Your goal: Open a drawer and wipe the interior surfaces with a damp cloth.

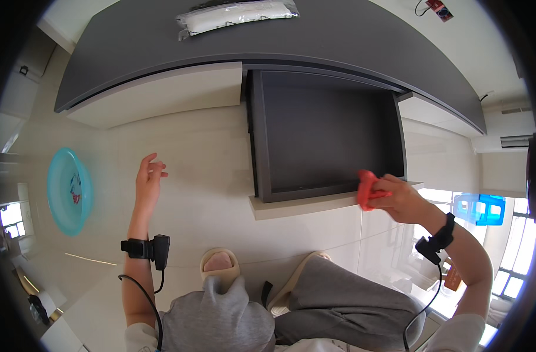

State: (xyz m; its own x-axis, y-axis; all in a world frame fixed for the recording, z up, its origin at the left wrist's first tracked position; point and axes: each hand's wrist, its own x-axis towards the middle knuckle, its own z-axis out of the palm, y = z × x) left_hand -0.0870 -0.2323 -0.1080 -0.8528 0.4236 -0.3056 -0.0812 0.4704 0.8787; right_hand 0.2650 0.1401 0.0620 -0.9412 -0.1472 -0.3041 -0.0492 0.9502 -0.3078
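Note:
A drawer [325,136] with dark grey insides is pulled out of a low cabinet in front of me. Its pale front panel [303,206] faces my knees. My right hand [398,200] grips a crumpled red cloth [365,191] at the drawer's front right corner; whether the cloth touches the panel I cannot tell. Left of the drawer, my left hand [150,180] hangs over the pale floor, its fingers loosely bent and holding nothing. Inside the drawer no objects show.
A clear-wrapped white package [241,17] lies on the grey cabinet top [329,39]. On the floor at left stands a turquoise basin [56,193]. A blue plastic stool [481,209] is at the right. My slippered feet [219,264] are just before the drawer.

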